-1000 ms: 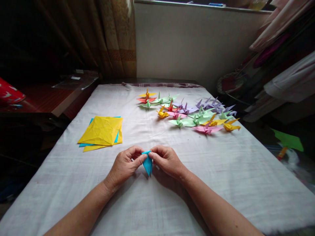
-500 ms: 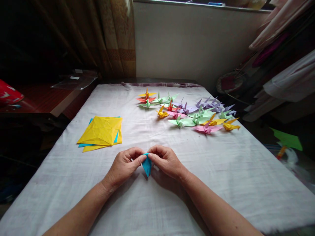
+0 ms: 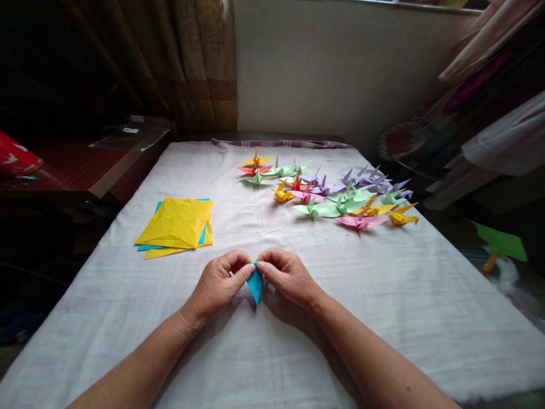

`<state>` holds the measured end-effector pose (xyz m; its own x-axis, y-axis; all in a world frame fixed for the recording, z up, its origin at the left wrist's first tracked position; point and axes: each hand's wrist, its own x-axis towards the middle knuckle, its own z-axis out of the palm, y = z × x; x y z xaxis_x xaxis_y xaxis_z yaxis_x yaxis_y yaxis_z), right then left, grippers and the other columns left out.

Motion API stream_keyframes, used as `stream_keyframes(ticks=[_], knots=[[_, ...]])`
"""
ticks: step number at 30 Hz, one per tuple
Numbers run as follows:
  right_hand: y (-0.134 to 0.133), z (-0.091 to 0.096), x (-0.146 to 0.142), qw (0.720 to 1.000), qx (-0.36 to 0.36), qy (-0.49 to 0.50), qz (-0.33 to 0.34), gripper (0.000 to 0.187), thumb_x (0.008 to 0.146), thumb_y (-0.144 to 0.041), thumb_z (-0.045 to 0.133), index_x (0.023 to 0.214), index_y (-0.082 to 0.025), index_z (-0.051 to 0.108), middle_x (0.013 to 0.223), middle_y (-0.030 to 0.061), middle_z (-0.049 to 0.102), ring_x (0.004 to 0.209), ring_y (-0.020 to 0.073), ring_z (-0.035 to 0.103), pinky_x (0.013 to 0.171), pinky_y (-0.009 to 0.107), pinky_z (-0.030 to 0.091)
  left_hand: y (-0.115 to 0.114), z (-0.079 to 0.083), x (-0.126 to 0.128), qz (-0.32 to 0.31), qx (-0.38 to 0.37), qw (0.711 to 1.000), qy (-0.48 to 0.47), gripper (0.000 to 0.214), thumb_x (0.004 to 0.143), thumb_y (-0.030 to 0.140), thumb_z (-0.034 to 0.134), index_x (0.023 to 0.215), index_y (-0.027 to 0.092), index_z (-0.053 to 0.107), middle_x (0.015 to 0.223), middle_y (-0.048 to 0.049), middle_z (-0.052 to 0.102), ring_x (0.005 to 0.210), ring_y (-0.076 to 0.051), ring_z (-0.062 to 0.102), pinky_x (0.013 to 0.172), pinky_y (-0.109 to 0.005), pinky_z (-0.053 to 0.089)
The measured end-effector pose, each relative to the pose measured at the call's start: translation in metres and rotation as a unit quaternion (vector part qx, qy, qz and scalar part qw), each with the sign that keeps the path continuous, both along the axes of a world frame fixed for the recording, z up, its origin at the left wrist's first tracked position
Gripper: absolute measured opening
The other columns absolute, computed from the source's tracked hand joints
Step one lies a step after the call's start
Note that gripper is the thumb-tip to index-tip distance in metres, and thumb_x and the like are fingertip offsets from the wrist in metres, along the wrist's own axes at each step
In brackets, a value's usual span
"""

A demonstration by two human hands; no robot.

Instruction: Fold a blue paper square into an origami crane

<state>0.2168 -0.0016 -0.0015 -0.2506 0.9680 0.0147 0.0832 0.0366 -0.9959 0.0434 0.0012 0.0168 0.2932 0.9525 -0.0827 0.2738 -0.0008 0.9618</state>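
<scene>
A small piece of folded blue paper (image 3: pixel 256 286), narrow and pointed at the bottom, hangs between my hands above the cloth. My left hand (image 3: pixel 225 282) pinches its upper left edge with thumb and fingers. On the other side, my right hand (image 3: pixel 286 277) grips the top right edge in the same way. Both thumbs meet near the paper's top, and some fingertips behind it are hidden. Beyond my left hand lies a stack of yellow and blue paper sheets (image 3: pixel 176 222), the top one creased.
Several folded paper cranes, such as a pink crane (image 3: pixel 361 222) and a yellow crane (image 3: pixel 402 216), cover the table's far right. A white cloth (image 3: pixel 404 318) drapes the table. A side table (image 3: pixel 102 173) adjoins on the left, and clothes (image 3: pixel 506 142) hang at right.
Both hands still pinch the folded blue paper at its top, and its face has turned slightly. The whole view has shifted a little.
</scene>
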Motion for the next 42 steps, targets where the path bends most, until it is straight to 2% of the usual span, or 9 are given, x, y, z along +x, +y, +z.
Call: stream_keyframes(ticks=[5, 9, 14, 20, 22, 24, 28, 34, 42], knots=[[0.002, -0.001, -0.002, 0.997, -0.017, 0.047, -0.051, 0.019, 0.077, -0.037, 0.061, 0.071, -0.018, 0.061, 0.062, -0.0026, 0.054, 0.056, 0.0101, 0.047, 0.054, 0.023, 0.039, 0.0, -0.002, -0.001, -0.017, -0.045, 0.999, 0.001, 0.029, 0.076, 0.044, 0.066, 0.086, 0.016, 0.067, 0.073, -0.002, 0.065, 0.063, -0.014, 0.057, 0.058, -0.024, 0.047], [0.003, 0.001, -0.002, 0.995, -0.025, 0.057, -0.076, 0.02, 0.076, -0.037, 0.062, 0.07, -0.018, 0.061, 0.061, -0.0027, 0.054, 0.056, 0.0098, 0.046, 0.054, 0.023, 0.039, 0.0, -0.002, 0.0, -0.022, -0.064, 0.998, -0.011, 0.026, 0.076, 0.041, 0.065, 0.078, 0.015, 0.066, 0.069, -0.0014, 0.063, 0.062, -0.013, 0.055, 0.056, -0.022, 0.046], [0.004, 0.004, 0.001, 0.996, -0.056, 0.049, -0.056, 0.019, 0.071, -0.035, 0.065, 0.065, -0.018, 0.059, 0.056, -0.004, 0.053, 0.052, 0.0086, 0.045, 0.051, 0.021, 0.037, 0.002, 0.003, 0.0, -0.018, -0.09, 0.995, -0.045, 0.028, 0.071, 0.041, 0.069, 0.065, 0.016, 0.059, 0.059, 0.003, 0.053, 0.054, -0.009, 0.047, 0.05, -0.02, 0.041], [0.004, 0.004, 0.001, 0.995, -0.098, 0.023, -0.028, 0.015, 0.07, -0.032, 0.063, 0.066, -0.018, 0.058, 0.061, -0.0018, 0.061, 0.052, 0.009, 0.05, 0.049, 0.021, 0.041, 0.002, 0.003, -0.002, 0.0, -0.107, 0.994, -0.038, 0.033, 0.078, 0.051, 0.062, 0.083, 0.018, 0.06, 0.068, 0.0021, 0.056, 0.055, -0.01, 0.054, 0.041, -0.016, 0.035], [0.003, 0.003, 0.002, 0.997, -0.073, 0.008, -0.031, 0.014, 0.073, -0.031, 0.062, 0.07, -0.018, 0.059, 0.065, -0.0008, 0.062, 0.054, 0.0094, 0.052, 0.05, 0.021, 0.042, 0.002, 0.001, -0.002, -0.001, -0.116, 0.993, -0.038, 0.037, 0.078, 0.055, 0.061, 0.086, 0.018, 0.059, 0.071, 0.0018, 0.058, 0.054, -0.01, 0.055, 0.04, -0.016, 0.035], [0.002, 0.001, 0.005, 0.999, -0.017, -0.025, -0.031, 0.016, 0.074, -0.029, 0.064, 0.085, -0.018, 0.064, 0.075, 0.0011, 0.066, 0.058, 0.0097, 0.054, 0.051, 0.02, 0.043, 0.002, -0.001, -0.003, -0.003, -0.124, 0.992, -0.039, 0.04, 0.077, 0.057, 0.062, 0.086, 0.018, 0.057, 0.069, 0.0025, 0.059, 0.048, -0.008, 0.052, 0.039, -0.016, 0.034], [0.001, -0.004, 0.013, 0.992, 0.099, -0.076, 0.017, 0.045, 0.079, -0.025, 0.065, 0.123, -0.022, 0.06, 0.107, 0.0066, 0.067, 0.07, 0.01, 0.059, 0.052, 0.02, 0.044, 0.005, -0.001, -0.005, -0.016, -0.134, 0.99, -0.042, 0.042, 0.076, 0.059, 0.063, 0.082, 0.018, 0.055, 0.063, 0.0044, 0.056, 0.042, -0.006, 0.045, 0.038, -0.016, 0.032], [0.003, -0.007, 0.018, 0.974, 0.182, -0.122, 0.058, 0.033, 0.086, -0.024, 0.064, 0.118, -0.022, 0.066, 0.101, 0.0066, 0.068, 0.07, 0.0105, 0.06, 0.06, 0.023, 0.048, 0.005, 0.0, -0.008, -0.029, -0.131, 0.991, -0.027, 0.039, 0.078, 0.055, 0.062, 0.082, 0.017, 0.057, 0.06, 0.0045, 0.056, 0.042, -0.006, 0.042, 0.04, -0.017, 0.032], [0.002, -0.007, 0.017, 0.969, 0.193, -0.148, 0.028, 0.03, 0.083, -0.023, 0.065, 0.114, -0.021, 0.067, 0.096, 0.0058, 0.07, 0.064, 0.0101, 0.061, 0.059, 0.023, 0.049, 0.003, -0.003, -0.011, -0.016, -0.074, 0.997, 0.008, 0.034, 0.082, 0.047, 0.06, 0.095, 0.016, 0.064, 0.066, 0.0022, 0.061, 0.047, -0.008, 0.049, 0.046, -0.018, 0.039]])
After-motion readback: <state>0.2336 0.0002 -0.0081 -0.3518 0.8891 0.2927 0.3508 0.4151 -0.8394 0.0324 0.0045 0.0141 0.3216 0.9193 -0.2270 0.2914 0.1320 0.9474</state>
